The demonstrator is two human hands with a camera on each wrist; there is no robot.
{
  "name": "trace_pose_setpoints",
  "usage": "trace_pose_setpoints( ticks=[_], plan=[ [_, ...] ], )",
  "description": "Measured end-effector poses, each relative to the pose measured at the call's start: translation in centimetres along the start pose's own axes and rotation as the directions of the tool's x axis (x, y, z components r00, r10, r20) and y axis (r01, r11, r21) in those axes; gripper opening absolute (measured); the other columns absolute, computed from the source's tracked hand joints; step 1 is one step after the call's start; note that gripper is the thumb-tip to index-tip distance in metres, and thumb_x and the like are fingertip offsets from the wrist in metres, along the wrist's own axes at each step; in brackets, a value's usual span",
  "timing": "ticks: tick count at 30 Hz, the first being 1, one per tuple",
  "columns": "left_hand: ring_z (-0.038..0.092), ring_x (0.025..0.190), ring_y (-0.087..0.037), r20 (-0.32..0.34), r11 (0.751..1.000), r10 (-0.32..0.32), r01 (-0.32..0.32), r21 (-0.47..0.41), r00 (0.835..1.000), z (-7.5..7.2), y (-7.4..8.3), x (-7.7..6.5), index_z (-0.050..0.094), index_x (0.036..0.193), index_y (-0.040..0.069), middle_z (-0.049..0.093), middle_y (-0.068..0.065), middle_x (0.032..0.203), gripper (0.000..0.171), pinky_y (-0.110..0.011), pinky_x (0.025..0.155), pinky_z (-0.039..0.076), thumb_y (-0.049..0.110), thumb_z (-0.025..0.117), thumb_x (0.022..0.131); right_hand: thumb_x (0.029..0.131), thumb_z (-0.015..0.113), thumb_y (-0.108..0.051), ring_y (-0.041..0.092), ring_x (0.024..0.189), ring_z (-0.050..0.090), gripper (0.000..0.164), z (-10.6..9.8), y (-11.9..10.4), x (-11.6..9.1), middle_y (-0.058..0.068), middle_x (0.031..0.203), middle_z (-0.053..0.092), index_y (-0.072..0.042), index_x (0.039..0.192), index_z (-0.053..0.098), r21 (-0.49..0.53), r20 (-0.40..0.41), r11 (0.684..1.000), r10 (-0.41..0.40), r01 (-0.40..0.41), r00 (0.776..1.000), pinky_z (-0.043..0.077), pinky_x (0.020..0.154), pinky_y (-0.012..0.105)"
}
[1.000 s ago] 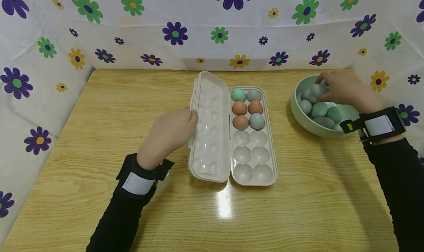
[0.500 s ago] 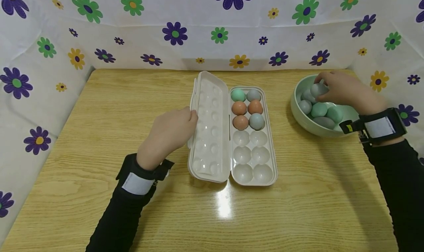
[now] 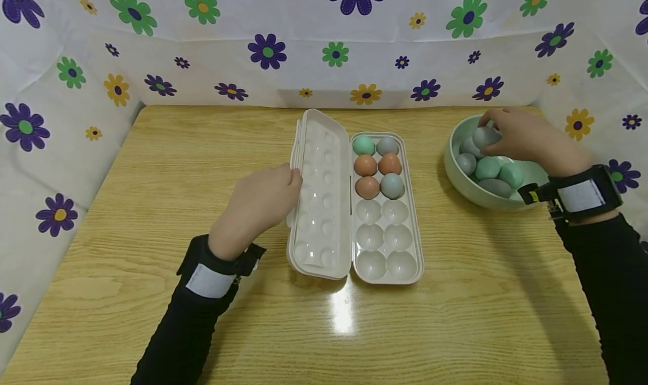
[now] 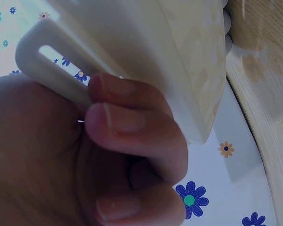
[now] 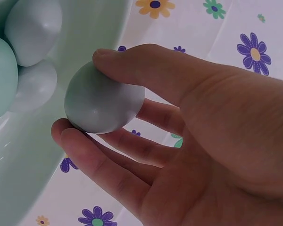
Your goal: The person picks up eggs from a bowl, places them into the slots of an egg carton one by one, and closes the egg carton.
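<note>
The right grip [image 3: 523, 140] pinches a grey egg [image 3: 484, 138] at the bowl [image 3: 471, 191], well right of the carton [image 3: 385, 250], whose long axis runs front to back, bare cups [image 3: 398, 237] nearest, left grip [image 3: 260, 199] holding its lid [image 3: 321, 210].

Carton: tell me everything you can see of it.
The carton, off-white and plastic-looking, lies open on the table, left of the bowl. Its glossy, dimpled lid stands tilted, the left hand gripping its outer edge beside a slotted tab. The base has twelve cups in two columns: the far six hold eggs (one green, three orange, two grayish); the near six are empty.
</note>
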State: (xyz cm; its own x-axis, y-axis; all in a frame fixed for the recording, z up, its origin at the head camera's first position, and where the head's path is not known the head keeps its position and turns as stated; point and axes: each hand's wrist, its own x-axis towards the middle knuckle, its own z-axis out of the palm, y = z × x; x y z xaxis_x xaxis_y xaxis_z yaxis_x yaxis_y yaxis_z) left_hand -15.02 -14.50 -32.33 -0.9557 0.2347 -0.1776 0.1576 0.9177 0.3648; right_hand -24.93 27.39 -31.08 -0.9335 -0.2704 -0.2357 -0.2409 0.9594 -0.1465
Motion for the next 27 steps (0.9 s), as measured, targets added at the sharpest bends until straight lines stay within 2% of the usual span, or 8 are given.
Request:
trace_pose_setpoints(
  ticks=[27],
  plan=[
    [0.052,0.059,-0.020,0.008,1.000,-0.002,0.002,-0.001,1.000,0.05,-0.10,0.00,0.056,0.095,0.008,0.051,-0.005,0.069,0.043,-0.031,0.052,0.037,0.031,0.022,0.107,0.091,0.070,-0.020,0.045,0.104,0.052,0.055,-0.62,-0.83,-0.50,0.035,0.126,0.049,0.004,0.134,0.045,0.009,0.000,1.000,-0.008,0.008,1.000,0.049,0.085,0.056]
  ],
)
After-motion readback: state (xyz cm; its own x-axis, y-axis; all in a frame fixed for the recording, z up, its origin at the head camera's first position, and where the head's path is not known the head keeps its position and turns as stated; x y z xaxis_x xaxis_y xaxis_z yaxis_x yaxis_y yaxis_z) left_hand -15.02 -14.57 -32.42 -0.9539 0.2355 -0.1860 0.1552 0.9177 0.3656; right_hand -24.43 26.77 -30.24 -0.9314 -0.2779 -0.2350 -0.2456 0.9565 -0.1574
